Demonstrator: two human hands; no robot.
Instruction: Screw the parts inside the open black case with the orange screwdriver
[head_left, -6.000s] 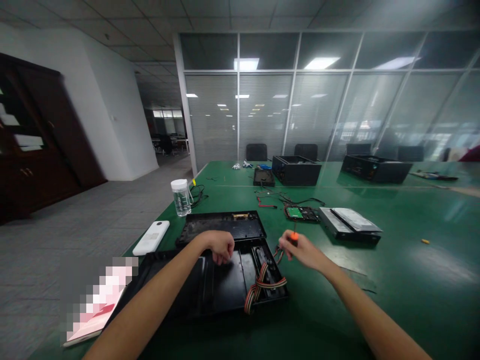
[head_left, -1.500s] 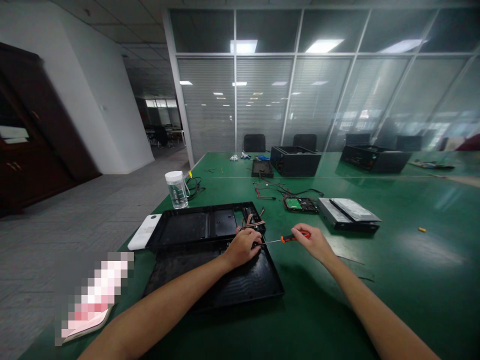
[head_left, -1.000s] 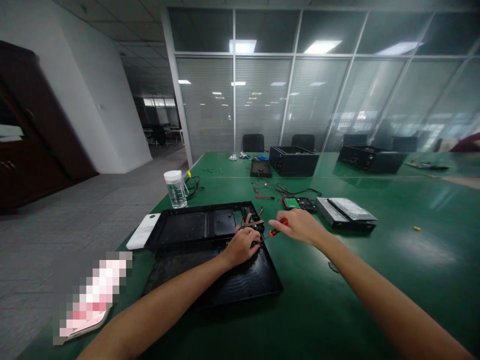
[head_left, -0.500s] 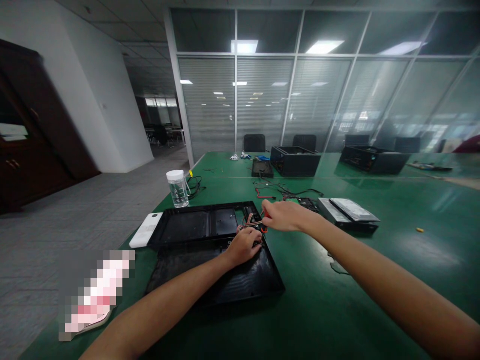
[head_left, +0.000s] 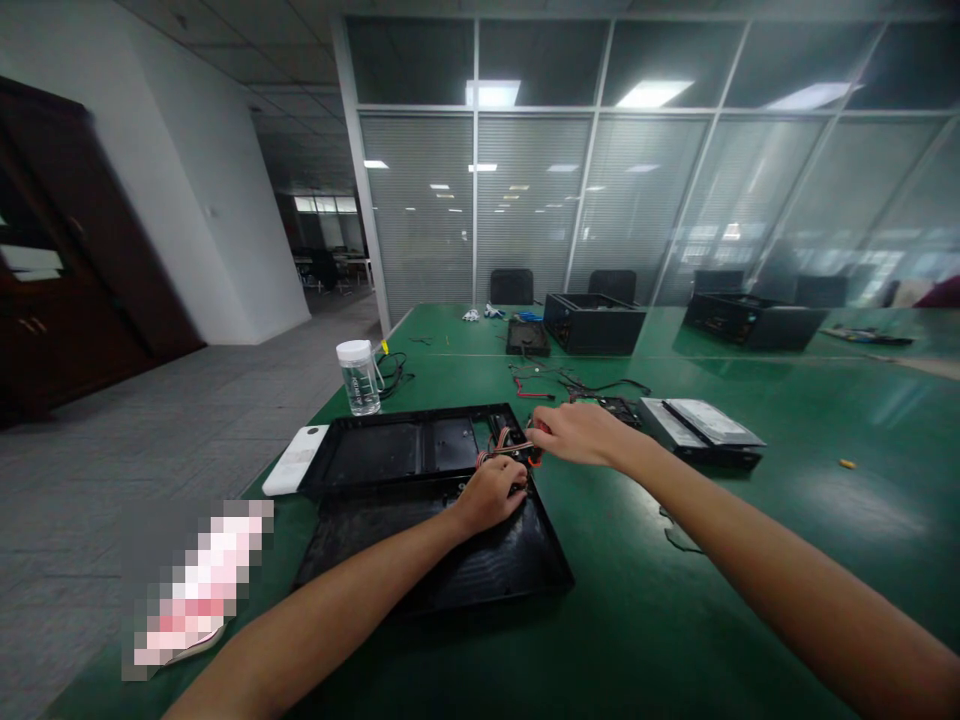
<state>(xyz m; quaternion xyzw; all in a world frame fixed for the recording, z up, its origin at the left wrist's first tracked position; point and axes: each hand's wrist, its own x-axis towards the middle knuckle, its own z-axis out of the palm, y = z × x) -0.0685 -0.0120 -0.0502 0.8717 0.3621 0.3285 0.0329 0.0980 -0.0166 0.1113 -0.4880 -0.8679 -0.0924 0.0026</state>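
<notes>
Holding a screwdriver (head_left: 535,462) at the near tray's far right corner, taking the near tray (head_left: 457,565) as reference. Right hand (head_left: 574,432) is wrapping the handle from above, fingers pressed together around it. Left hand (head_left: 492,492) is resting on the tray's far edge, just beside the driver, fingers curled; something dark is showing under the fingertips, but can't tell if they're pinching it.

Striped wires (head_left: 514,447) are lying just beyond that same corner, partly behind both hands. Far tray (head_left: 382,450) is sitting directly beyond the near tray; hands are hiding part of the join, so can't tell if the edges are touching there. Circuit board (head_left: 619,411) is lying beyond and right of the near tray, partly covered by the right hand. Grey box (head_left: 701,437) is sitting further right on the surface (head_left: 637,630).

Doing it well, my read: driver shaft in line with the screw, firm push before any twist, wrist turning rather than the whole arm swinging. Left hand should be bracing the part, fingertips out of the blade's slip path. Wires are crowding the corner, so nudging them aside first is making sense. Tip is hiding behind the hands; can't confirm it's seating.
</notes>
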